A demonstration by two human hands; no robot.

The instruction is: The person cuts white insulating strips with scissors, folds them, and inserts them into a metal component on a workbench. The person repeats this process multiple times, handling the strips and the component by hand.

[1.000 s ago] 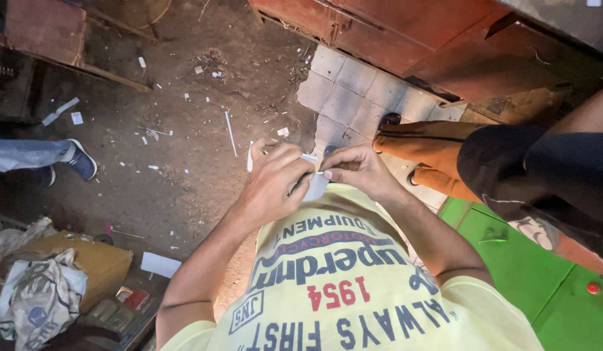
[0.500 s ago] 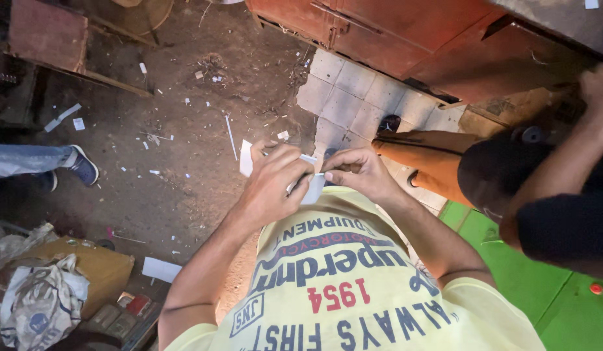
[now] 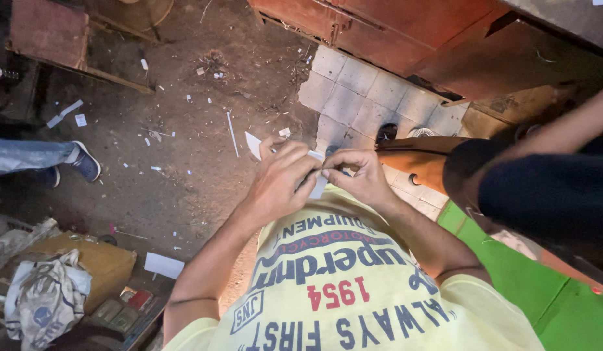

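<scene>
A small white paper piece point(image 3: 317, 184) is being pinched in the grip of the left hand point(image 3: 278, 182) and right hand point(image 3: 353, 175), above a yellow printed shirt point(image 3: 340, 286). A co-worker's arm point(image 3: 548, 188) is crowding the right side; scraps are littering the dirt floor point(image 3: 184, 156).

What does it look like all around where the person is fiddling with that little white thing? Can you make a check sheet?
Surface: dirt floor with a patch of pale tiles.
Job's things: small white piece, pinched between both hands in front of the yellow shirt.
Clutter: white scraps scattered on the dirt; white slip; cloth bag on a brown box.
Grippers: left hand and right hand both closed on the white piece.
Cables: nothing seen.
Surroundings: red-brown metal cabinet; green surface; another person's arm; someone's shoe.
</scene>
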